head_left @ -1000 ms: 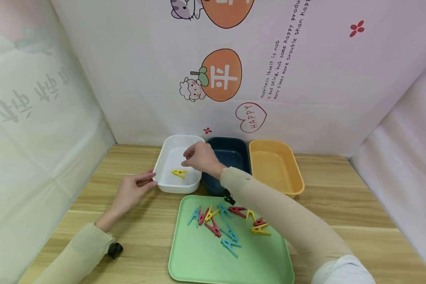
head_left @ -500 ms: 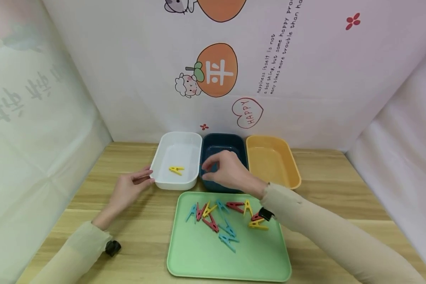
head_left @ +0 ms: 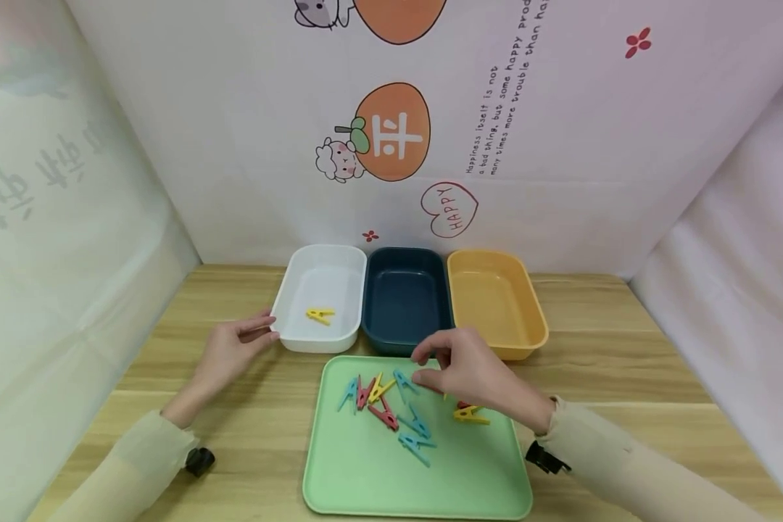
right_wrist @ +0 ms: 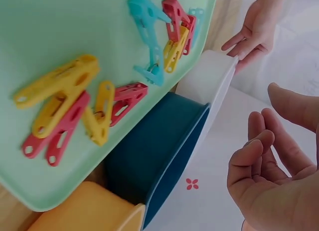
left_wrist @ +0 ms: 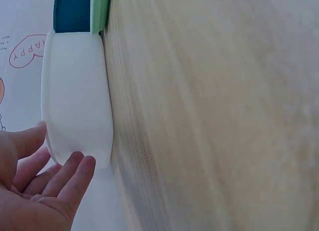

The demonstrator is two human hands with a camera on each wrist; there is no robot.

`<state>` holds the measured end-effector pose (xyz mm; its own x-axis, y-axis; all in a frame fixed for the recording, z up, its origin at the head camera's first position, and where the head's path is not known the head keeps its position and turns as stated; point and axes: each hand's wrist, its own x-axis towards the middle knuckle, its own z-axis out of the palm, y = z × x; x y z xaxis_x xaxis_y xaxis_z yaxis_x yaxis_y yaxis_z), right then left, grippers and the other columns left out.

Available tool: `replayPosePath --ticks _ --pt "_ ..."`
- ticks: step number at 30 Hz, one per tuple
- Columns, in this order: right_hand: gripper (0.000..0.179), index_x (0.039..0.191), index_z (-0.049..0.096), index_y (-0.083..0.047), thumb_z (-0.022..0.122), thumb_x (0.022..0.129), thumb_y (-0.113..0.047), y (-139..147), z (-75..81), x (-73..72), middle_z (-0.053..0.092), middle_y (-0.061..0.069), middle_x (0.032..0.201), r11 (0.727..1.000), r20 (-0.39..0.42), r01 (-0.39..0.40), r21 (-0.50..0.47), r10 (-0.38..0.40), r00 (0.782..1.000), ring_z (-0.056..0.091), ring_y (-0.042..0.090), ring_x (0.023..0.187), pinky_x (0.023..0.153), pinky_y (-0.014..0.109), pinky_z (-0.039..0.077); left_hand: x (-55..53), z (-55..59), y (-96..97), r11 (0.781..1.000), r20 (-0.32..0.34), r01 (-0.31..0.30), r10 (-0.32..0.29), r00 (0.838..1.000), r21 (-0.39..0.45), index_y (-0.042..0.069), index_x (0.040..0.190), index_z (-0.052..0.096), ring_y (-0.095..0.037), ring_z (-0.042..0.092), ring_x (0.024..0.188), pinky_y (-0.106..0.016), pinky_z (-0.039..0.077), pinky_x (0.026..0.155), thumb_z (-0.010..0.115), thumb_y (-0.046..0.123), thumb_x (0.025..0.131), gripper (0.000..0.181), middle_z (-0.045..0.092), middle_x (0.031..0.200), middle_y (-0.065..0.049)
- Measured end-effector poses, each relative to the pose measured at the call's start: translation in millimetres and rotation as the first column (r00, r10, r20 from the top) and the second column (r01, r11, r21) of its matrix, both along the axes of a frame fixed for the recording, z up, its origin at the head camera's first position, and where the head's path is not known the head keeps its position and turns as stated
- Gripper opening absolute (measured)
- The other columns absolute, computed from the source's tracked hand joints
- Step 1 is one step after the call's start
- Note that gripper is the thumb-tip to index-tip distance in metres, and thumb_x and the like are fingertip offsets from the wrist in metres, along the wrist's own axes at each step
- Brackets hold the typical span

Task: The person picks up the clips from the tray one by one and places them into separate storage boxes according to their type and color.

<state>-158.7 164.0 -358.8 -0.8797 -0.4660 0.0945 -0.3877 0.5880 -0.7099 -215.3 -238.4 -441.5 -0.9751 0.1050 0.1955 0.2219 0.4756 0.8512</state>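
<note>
My left hand [head_left: 228, 355] touches the near left wall of the white bin [head_left: 316, 344] with its fingertips, fingers fairly straight. One yellow clothespin [head_left: 320, 315] lies inside that bin. Above the far right part of the green tray [head_left: 365, 478] hovers my right hand [head_left: 476, 371], thumb and fingers apart, holding nothing. Several blue, red and yellow clothespins lie on the tray, among them a blue clothespin [head_left: 416, 446] and a red clothespin [head_left: 383, 415]. In the head view the right hand partly hides a red clothespin [right_wrist: 128, 101] and a yellow clothespin [right_wrist: 99, 111].
A navy bin [head_left: 407, 297] and an orange bin [head_left: 496, 297] stand side by side to the right of the white one, behind the tray. All rest on a wooden table [head_left: 248, 464]. A printed white curtain [head_left: 267, 145] hangs behind.
From over the white bin, my right hand has moved right and toward me, past the navy bin, to above the tray. The left hand stays at the white bin.
</note>
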Motion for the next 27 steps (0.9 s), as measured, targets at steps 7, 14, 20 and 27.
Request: replayPosePath --ticks 7,14,20,27 --pt "0.012 0.095 0.082 -0.019 0.088 0.088 -0.011 16 -9.7 17.3 0.067 -0.009 0.078 1.0 0.016 0.027 -0.002 -0.026 1.0 0.047 0.013 0.053 0.047 0.024 0.036 1.7 -5.3 -1.6 1.0 -0.007 -0.005 0.005 1.0 0.01 -0.009 0.129 0.069 -0.039 0.071 0.113 -0.019 0.06 0.083 0.078 0.015 0.099 0.04 0.057 0.147 -0.022" --pt "0.014 0.097 0.082 -0.016 0.09 0.086 -0.012 26 -25.6 29.5 0.064 -0.008 0.073 0.999 0.018 0.046 0.002 -0.046 0.999 0.046 0.008 0.055 0.049 0.023 0.039 3.0 -2.4 -1.8 1.0 -0.046 -0.014 0.014 0.999 0.003 -0.009 0.129 0.069 -0.038 0.07 0.114 -0.016 0.058 0.083 0.079 0.013 0.098 0.039 0.058 0.146 -0.021" --pt "0.014 0.096 0.082 -0.011 0.09 0.085 -0.011 34 -35.0 35.7 0.067 -0.01 0.079 0.999 0.018 0.044 0.014 -0.044 0.999 0.05 0.007 0.059 0.051 0.025 0.045 0.4 0.0 -1.1 1.0 -0.037 -0.01 0.01 0.999 0.005 -0.007 0.129 0.07 -0.037 0.07 0.114 -0.017 0.058 0.083 0.08 0.015 0.097 0.039 0.059 0.145 -0.02" --pt "0.014 0.098 0.082 -0.012 0.089 0.086 -0.014 36 -48.7 40.3 0.067 -0.012 0.083 0.998 0.067 -0.005 0.06 0.001 0.998 0.053 0.006 0.066 0.057 0.025 0.049 0.6 0.2 -0.8 1.0 -0.027 -0.007 0.007 1.0 -0.002 -0.007 0.129 0.07 -0.038 0.071 0.114 -0.017 0.059 0.083 0.08 0.017 0.098 0.04 0.06 0.145 -0.02"
